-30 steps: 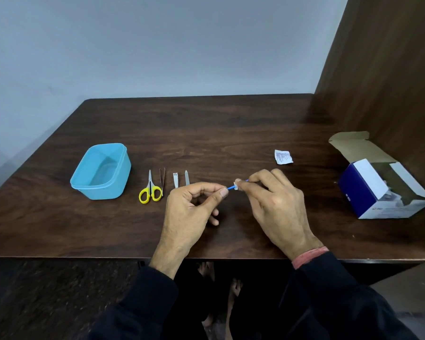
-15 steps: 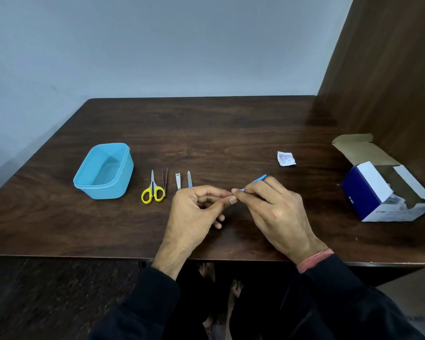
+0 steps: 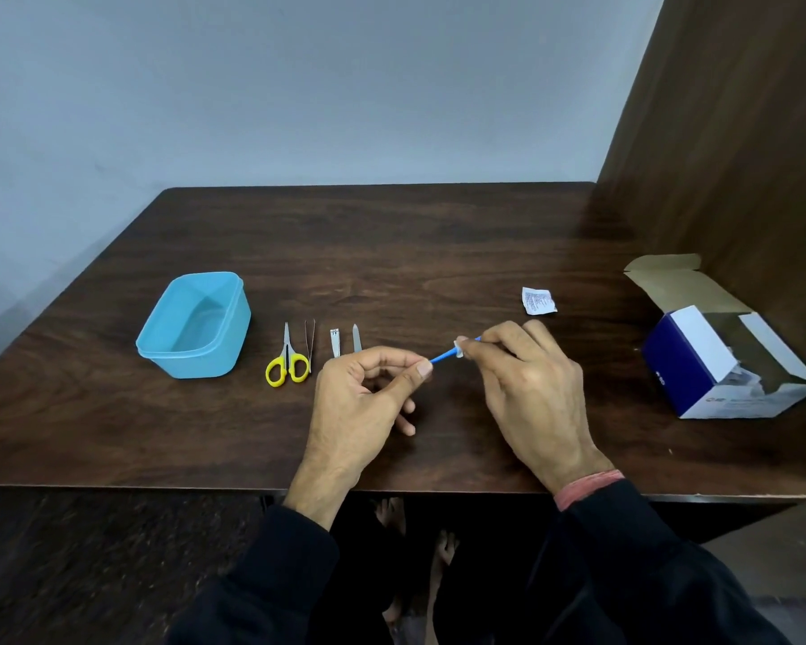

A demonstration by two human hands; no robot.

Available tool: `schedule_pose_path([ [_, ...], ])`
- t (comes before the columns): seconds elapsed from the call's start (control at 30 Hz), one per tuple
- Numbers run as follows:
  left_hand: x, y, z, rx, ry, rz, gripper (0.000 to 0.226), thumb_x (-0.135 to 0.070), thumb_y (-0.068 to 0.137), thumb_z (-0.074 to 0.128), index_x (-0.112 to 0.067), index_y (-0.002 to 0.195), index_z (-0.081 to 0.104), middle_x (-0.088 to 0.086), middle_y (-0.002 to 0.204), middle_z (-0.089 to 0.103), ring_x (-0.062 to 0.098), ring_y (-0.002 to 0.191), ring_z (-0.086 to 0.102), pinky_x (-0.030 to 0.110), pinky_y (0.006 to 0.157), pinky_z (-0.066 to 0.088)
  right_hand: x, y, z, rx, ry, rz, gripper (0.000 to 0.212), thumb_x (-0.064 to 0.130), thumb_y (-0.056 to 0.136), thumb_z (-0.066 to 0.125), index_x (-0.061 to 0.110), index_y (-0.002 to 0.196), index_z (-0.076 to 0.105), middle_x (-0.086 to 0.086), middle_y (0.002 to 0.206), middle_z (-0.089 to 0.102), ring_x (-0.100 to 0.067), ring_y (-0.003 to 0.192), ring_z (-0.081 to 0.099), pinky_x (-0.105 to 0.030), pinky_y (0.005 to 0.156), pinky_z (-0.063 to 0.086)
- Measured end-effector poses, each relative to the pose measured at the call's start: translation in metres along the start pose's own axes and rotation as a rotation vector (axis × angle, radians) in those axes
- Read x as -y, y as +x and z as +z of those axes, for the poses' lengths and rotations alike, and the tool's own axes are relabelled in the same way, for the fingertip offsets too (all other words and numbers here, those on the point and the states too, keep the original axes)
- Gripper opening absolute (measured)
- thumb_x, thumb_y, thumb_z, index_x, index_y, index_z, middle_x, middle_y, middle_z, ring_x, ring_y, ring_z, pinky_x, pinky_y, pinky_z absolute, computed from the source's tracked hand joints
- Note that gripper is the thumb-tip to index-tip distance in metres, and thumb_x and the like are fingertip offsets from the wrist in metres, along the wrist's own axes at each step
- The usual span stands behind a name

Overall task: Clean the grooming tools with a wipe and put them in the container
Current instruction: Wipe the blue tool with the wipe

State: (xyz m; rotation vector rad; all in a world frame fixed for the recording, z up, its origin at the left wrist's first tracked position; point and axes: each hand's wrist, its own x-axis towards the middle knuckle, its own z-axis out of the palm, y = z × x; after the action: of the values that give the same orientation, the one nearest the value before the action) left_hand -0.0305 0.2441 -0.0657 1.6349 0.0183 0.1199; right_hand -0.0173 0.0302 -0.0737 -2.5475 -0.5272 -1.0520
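My left hand pinches the near end of a thin blue tool between thumb and forefinger. My right hand pinches a small white wipe around the tool's shaft, near its far end. Both hands hover just above the table. To the left lie yellow-handled scissors, tweezers, a nail clipper and a small metal file in a row. The open blue container stands left of them with nothing visible inside.
A torn white wipe sachet lies behind my right hand. An open blue and white cardboard box sits at the table's right edge, beside a wooden side panel. A pale wall is behind.
My right hand slid the wipe along the blue tool, toward my left hand and then back out toward the far end. My left hand kept its pinch.
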Motion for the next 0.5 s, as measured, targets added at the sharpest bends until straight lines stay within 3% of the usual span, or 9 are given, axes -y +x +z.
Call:
schedule_pose_path([
  [0.1,-0.0007,-0.0006,-0.0013,0.006,-0.030,-0.023,0.004,-0.010,0.099,0.084,-0.010,0.098,0.087,0.012,0.089,0.082,0.013,0.059,0.063,0.030,0.045,0.058,0.0010,0.0004,-0.0009,0.014,0.024,0.007,0.022,0.009,0.098,0.083,0.017,0.119,0.085,0.002,0.106,0.069,-0.020,0.090,0.059,-0.036,0.051,0.054],
  [0.23,0.0008,-0.0004,-0.0016,0.054,-0.006,-0.022,0.006,-0.012,0.102,0.081,-0.012,0.099,0.087,0.011,0.091,0.082,0.015,0.061,0.065,0.032,0.047,0.060,0.0025,-0.0018,0.0009,0.048,0.075,-0.127,0.025,0.005,0.098,0.082,0.017,0.120,0.082,0.000,0.107,0.068,-0.021,0.091,0.063,-0.038,0.052,0.055],
  [0.5,0.0013,0.0001,0.0028,0.063,0.050,0.007,0.005,-0.016,0.100,0.084,-0.017,0.097,0.087,0.017,0.091,0.080,0.016,0.062,0.069,0.032,0.049,0.061,0.0016,-0.0017,-0.0003,0.038,0.043,-0.129,0.028,0.001,0.094,0.085,0.014,0.118,0.082,-0.002,0.107,0.068,-0.021,0.094,0.058,-0.037,0.055,0.056],
])
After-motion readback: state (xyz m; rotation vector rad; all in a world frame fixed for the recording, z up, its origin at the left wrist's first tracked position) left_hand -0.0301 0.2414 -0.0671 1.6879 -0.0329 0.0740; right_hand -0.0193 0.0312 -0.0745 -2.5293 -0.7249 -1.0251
